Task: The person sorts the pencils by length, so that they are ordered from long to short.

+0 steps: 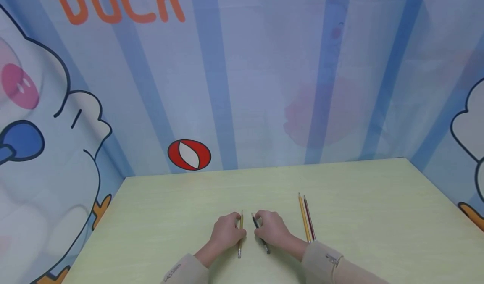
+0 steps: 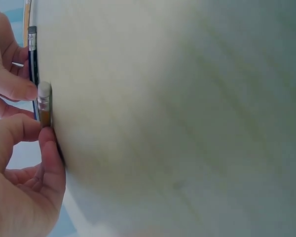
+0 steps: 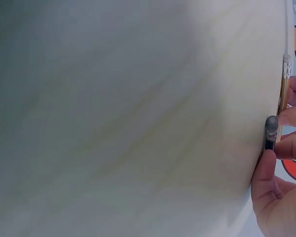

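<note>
Near the middle of the table, my left hand (image 1: 226, 232) pinches a yellow pencil (image 1: 240, 225) between thumb and fingers. Its white eraser end (image 2: 45, 90) points toward me, as the left wrist view shows. Just to the right, my right hand (image 1: 273, 228) pinches a black pencil (image 1: 264, 244), which slants with its tip away from me. A dark eraser (image 3: 271, 122) caps that pencil in the right wrist view. The two pencils lie a small gap apart, roughly side by side.
Right of my right hand, another yellow pencil (image 1: 304, 216) and a dark red pencil (image 1: 309, 219) lie close together, their lower ends near my sleeve. The pale table (image 1: 181, 200) meets a blue striped cartoon backdrop (image 1: 257, 86) at its back and sides.
</note>
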`<action>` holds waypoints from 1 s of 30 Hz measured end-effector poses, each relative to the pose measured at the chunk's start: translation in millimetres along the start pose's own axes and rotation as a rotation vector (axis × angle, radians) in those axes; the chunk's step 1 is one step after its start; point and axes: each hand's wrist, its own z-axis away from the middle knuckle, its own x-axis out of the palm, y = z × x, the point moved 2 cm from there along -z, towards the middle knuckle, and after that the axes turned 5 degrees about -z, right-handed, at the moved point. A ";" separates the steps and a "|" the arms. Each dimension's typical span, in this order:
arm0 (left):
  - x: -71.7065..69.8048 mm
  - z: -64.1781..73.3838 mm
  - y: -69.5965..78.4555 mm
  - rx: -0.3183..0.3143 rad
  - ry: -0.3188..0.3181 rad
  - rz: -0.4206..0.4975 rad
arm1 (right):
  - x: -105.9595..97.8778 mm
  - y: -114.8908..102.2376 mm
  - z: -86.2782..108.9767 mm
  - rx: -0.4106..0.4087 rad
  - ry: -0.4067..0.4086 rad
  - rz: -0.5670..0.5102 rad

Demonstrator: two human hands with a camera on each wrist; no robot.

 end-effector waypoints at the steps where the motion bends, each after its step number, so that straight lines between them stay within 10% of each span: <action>1: 0.1 0.3 -0.1 0.003 -0.001 0.002 | -0.3 0.0 0.1 -0.002 0.002 -0.003; 14: -4.3 -1.3 1.3 0.011 0.043 0.126 | -9.0 4.7 0.0 -0.010 0.039 -0.146; 30: -0.2 -4.9 27.3 0.001 0.039 0.488 | -29.9 0.1 9.3 0.052 0.049 -0.459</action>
